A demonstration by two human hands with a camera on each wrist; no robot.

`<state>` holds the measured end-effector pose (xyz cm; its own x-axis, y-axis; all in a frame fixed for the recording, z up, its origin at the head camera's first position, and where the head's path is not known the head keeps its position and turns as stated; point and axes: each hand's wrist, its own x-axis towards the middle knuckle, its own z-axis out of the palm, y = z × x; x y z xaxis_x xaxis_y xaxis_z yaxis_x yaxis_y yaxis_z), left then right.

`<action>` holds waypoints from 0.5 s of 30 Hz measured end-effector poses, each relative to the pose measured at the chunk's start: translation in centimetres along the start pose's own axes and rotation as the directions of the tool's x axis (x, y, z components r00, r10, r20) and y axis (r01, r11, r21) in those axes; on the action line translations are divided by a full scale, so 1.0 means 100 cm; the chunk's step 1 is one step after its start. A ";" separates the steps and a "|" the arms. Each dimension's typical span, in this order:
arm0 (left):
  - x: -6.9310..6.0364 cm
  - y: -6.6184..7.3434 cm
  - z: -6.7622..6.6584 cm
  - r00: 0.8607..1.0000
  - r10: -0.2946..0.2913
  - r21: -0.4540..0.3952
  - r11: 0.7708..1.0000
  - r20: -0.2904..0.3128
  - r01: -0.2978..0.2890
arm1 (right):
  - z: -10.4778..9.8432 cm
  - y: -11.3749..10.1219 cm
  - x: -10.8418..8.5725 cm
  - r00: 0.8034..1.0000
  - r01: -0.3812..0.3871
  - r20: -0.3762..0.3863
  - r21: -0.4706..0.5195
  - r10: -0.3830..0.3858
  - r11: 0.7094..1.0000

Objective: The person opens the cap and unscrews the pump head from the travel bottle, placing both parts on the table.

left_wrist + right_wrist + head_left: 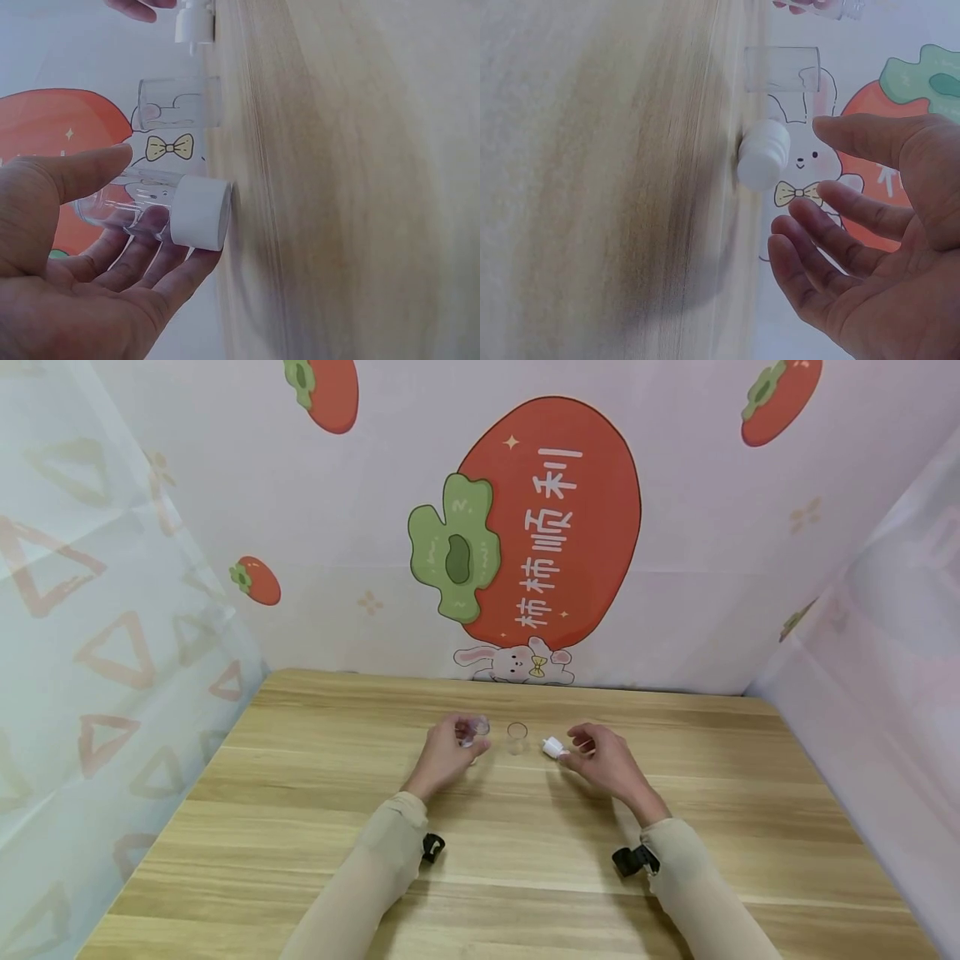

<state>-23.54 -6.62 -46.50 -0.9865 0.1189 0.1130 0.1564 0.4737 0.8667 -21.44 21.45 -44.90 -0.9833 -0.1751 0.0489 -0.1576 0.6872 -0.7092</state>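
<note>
My left hand (444, 753) holds a clear bottle (127, 206) with a white base (201, 213), thumb on one side and fingers on the other. The bottle stands slightly tilted, its white base at or just above the tabletop. In the right wrist view the bottle's threaded neck (851, 9) shows uncovered. Close by, a clear cylindrical cap (517, 740) stands on the table between the hands. A white pump head (765, 154) lies on the table beside my right hand (606, 762), whose fingers are loosely bent and spread, apart from it.
The wooden table (525, 877) ends at a back wall (675, 627) printed with persimmons and a rabbit, just behind these things. Patterned side walls (97, 677) stand left and right. Black wrist straps (633, 861) are on both forearms.
</note>
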 end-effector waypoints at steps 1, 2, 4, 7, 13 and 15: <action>0.001 -0.001 0.000 1.000 -0.001 -0.005 1.000 -0.002 0.001 | 0.000 0.000 0.000 1.000 0.000 -0.001 -0.002 0.000 1.000; 0.001 -0.001 0.000 1.000 -0.003 -0.009 1.000 -0.003 0.003 | 0.000 -0.001 -0.001 1.000 -0.001 -0.003 -0.004 0.001 1.000; 0.002 -0.002 0.001 1.000 -0.007 -0.019 1.000 -0.007 0.007 | 0.000 -0.001 -0.001 1.000 -0.001 -0.004 -0.009 0.001 1.000; 0.003 -0.003 0.001 1.000 -0.017 -0.038 0.999 -0.012 0.017 | 0.001 -0.001 -0.002 1.000 -0.005 -0.002 -0.012 0.005 1.000; 0.004 -0.005 0.002 1.000 -0.027 -0.059 0.998 -0.016 0.026 | 0.001 -0.002 -0.004 1.000 0.001 0.003 -0.015 -0.001 1.000; 0.004 -0.006 0.002 0.999 -0.024 -0.057 0.998 -0.020 0.023 | 0.001 -0.001 -0.004 1.000 0.004 0.002 -0.017 -0.004 1.000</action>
<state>-24.03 -6.66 -47.07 -0.9908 0.0895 0.1016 0.1303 0.4258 0.8954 -21.02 21.33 -44.91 -0.9825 -0.1794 0.0503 -0.1632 0.6984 -0.6969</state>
